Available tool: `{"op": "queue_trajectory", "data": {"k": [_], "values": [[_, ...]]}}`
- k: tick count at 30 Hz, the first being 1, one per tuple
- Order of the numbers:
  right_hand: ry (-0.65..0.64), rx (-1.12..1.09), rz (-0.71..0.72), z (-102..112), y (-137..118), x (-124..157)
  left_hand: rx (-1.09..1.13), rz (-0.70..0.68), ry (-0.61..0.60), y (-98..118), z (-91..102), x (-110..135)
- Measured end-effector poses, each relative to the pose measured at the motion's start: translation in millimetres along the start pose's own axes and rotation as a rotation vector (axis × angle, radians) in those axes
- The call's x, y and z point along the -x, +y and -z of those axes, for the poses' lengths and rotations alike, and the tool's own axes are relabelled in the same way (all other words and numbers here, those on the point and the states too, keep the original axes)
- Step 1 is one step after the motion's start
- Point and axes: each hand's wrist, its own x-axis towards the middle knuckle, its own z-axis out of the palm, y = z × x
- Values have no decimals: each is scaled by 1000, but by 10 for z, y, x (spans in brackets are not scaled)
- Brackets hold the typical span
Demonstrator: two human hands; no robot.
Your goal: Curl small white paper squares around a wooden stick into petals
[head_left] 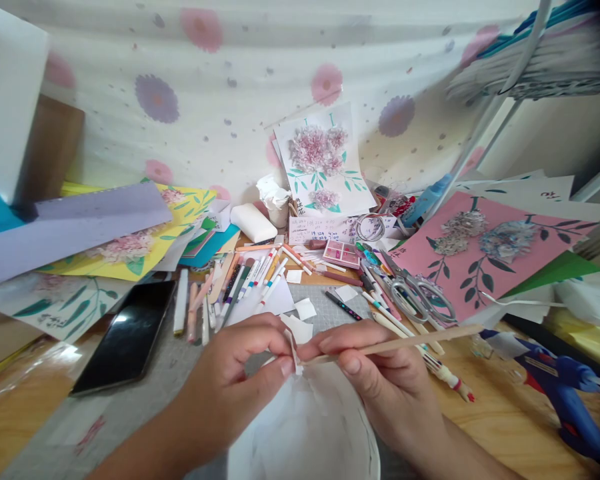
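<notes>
While the left hand [230,385] pinches what seems a paper scrap [295,349], the right hand [383,381] pinches a wooden stick [410,343].

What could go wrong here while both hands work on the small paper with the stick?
The paper strip pinched by the left hand could tear if the wooden stick in the right hand pulls hard. The stick's far end lies beside the scissors and pens; a swing might scatter them. The blue glue gun near the right arm might get bumped.
</notes>
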Motion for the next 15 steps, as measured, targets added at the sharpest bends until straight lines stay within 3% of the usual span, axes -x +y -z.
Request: {"op": "queue_trajectory", "data": {"k": [15], "values": [[-6,-29,-7,-9,-21,-2,-33,-15,-8,-18,10,11]]}}
